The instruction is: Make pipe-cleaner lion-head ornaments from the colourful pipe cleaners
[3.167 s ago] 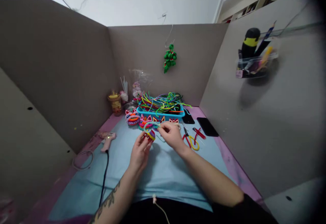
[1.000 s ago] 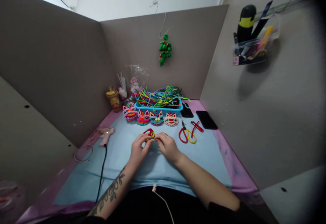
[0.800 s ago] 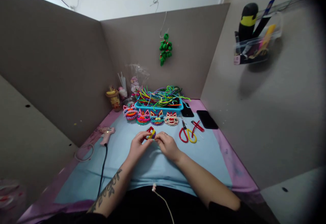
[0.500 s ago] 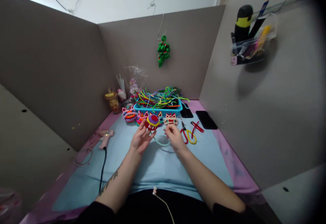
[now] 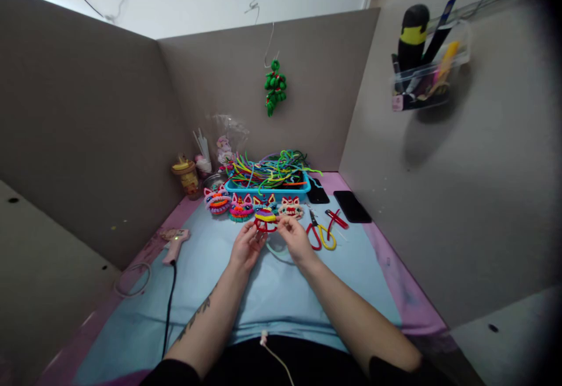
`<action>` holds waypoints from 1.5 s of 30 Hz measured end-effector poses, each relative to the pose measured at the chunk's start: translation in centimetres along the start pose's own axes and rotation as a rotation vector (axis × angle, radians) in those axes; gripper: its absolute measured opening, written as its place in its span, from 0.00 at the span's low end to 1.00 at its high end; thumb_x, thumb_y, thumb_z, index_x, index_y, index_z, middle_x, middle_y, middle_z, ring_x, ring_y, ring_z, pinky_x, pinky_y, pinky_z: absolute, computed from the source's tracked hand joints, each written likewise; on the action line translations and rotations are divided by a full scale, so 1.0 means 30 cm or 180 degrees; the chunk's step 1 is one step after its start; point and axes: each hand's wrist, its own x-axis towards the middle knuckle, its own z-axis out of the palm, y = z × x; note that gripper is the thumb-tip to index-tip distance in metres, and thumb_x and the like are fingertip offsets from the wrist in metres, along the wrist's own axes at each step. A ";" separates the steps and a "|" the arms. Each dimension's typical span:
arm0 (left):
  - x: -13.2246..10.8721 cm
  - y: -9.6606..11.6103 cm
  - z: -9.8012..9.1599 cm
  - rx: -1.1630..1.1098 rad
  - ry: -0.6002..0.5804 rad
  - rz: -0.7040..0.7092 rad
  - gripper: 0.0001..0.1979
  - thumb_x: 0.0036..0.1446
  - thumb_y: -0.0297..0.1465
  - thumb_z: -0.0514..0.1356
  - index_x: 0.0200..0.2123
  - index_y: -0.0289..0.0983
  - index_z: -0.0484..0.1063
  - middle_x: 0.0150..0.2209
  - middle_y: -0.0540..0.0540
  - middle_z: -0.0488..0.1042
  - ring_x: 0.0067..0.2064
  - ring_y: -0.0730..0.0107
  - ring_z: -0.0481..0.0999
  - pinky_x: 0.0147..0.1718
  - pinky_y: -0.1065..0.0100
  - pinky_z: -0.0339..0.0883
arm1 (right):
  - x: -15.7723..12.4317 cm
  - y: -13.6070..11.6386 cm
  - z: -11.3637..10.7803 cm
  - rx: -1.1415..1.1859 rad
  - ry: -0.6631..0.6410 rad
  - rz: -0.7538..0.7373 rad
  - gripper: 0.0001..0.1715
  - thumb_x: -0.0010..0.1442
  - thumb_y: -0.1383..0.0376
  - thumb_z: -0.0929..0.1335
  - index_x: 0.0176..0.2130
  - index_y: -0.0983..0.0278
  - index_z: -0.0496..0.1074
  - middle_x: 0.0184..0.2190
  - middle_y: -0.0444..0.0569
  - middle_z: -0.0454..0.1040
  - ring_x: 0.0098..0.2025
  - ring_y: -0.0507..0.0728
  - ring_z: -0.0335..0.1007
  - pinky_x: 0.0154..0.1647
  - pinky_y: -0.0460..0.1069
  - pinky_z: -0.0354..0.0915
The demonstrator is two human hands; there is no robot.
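Observation:
Between my two hands is a small rounded pipe-cleaner piece (image 5: 265,217) in red, yellow and purple, with an open red loop at its lower front. My left hand (image 5: 248,246) grips it from the left and below, fingers bent round its edge. At its right edge, the thumb and fingertips of my right hand (image 5: 295,238) are pinched together on it. A pale mint pipe cleaner (image 5: 277,252) curves below the piece between the hands; its ends are hidden. Just behind stand several finished-looking pipe-cleaner animal heads, among them a pink and orange one (image 5: 241,209) and a cream one (image 5: 291,207).
A blue basket (image 5: 267,189) full of pipe cleaners stands behind the heads. To the right lie scissors (image 5: 325,238), a red-handled tool (image 5: 337,219) and a black phone (image 5: 352,207). A pink glue gun (image 5: 177,248) with a black cord rests at left. Grey panels enclose three sides.
The piece has tipped and come lower, showing its red loop. My right hand has moved in to touch its right edge. The camera view has shifted slightly.

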 end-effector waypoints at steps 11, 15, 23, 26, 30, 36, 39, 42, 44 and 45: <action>-0.023 -0.033 0.033 0.0774 -0.0079 0.0801 0.20 0.39 0.29 0.69 0.36 0.38 0.66 0.30 0.51 0.76 0.33 0.71 0.76 0.36 0.69 0.68 | -0.022 -0.036 0.000 -0.1103 0.0189 -0.0649 0.06 0.55 0.65 0.65 0.27 0.63 0.68 0.32 0.47 0.65 0.38 0.55 0.64 0.39 0.49 0.62; -0.032 -0.056 0.042 0.1030 -0.0092 0.0982 0.22 0.38 0.29 0.69 0.36 0.38 0.64 0.28 0.51 0.76 0.30 0.73 0.75 0.34 0.70 0.66 | -0.024 -0.036 0.012 -0.1133 0.0265 -0.0561 0.07 0.56 0.65 0.64 0.27 0.63 0.67 0.31 0.46 0.65 0.34 0.54 0.63 0.36 0.48 0.62; -0.024 -0.062 0.037 0.1081 -0.0162 0.0708 0.34 0.36 0.28 0.70 0.48 0.36 0.60 0.29 0.49 0.77 0.31 0.70 0.77 0.38 0.68 0.65 | -0.022 -0.019 0.013 -0.1051 0.0364 -0.0481 0.08 0.56 0.63 0.64 0.27 0.63 0.67 0.31 0.47 0.65 0.36 0.55 0.63 0.38 0.49 0.61; -0.020 -0.060 0.033 0.0990 -0.0192 0.0584 0.38 0.35 0.28 0.71 0.51 0.36 0.60 0.29 0.48 0.77 0.31 0.70 0.77 0.37 0.69 0.65 | -0.025 -0.016 0.016 -0.0970 0.0336 -0.0411 0.09 0.56 0.63 0.64 0.27 0.63 0.66 0.31 0.47 0.65 0.37 0.55 0.63 0.40 0.49 0.61; -0.020 -0.061 0.033 0.0911 -0.0293 0.0450 0.38 0.34 0.27 0.71 0.51 0.38 0.61 0.31 0.48 0.78 0.31 0.71 0.76 0.35 0.70 0.65 | -0.027 -0.020 0.019 -0.0884 0.0392 -0.0349 0.08 0.56 0.62 0.64 0.27 0.63 0.66 0.31 0.46 0.66 0.37 0.56 0.63 0.43 0.50 0.60; -0.027 -0.058 0.038 0.0778 -0.0192 0.0424 0.25 0.35 0.30 0.71 0.39 0.37 0.68 0.35 0.48 0.76 0.34 0.72 0.75 0.34 0.70 0.67 | -0.027 -0.019 0.019 -0.0896 0.0378 -0.0350 0.08 0.55 0.63 0.64 0.26 0.62 0.66 0.30 0.46 0.65 0.37 0.56 0.63 0.41 0.50 0.60; -0.029 -0.056 0.039 0.0794 -0.0174 0.0468 0.22 0.37 0.31 0.70 0.37 0.36 0.68 0.33 0.48 0.76 0.32 0.73 0.75 0.34 0.71 0.67 | -0.030 -0.017 0.022 -0.0896 0.0326 -0.0285 0.08 0.55 0.62 0.64 0.27 0.63 0.67 0.31 0.47 0.66 0.37 0.56 0.63 0.39 0.49 0.61; -0.029 -0.057 0.040 0.0902 -0.0140 0.0536 0.22 0.36 0.30 0.71 0.36 0.35 0.68 0.31 0.48 0.76 0.29 0.76 0.74 0.30 0.74 0.65 | -0.032 -0.017 0.025 -0.0844 0.0288 -0.0218 0.08 0.54 0.62 0.65 0.26 0.63 0.68 0.31 0.47 0.66 0.37 0.56 0.64 0.37 0.49 0.61; -0.026 -0.058 0.039 0.1018 -0.0099 0.0591 0.22 0.35 0.30 0.71 0.36 0.35 0.68 0.29 0.49 0.76 0.26 0.77 0.72 0.26 0.76 0.62 | -0.031 -0.015 0.025 -0.0810 0.0267 -0.0191 0.08 0.54 0.62 0.65 0.26 0.63 0.68 0.31 0.47 0.66 0.37 0.55 0.64 0.35 0.48 0.61; -0.024 -0.059 0.038 0.1081 -0.0072 0.0622 0.23 0.35 0.31 0.71 0.37 0.35 0.68 0.28 0.49 0.76 0.25 0.78 0.72 0.25 0.76 0.60 | -0.030 -0.014 0.023 -0.0814 0.0267 -0.0184 0.08 0.54 0.62 0.65 0.26 0.63 0.68 0.31 0.47 0.66 0.37 0.55 0.64 0.35 0.48 0.61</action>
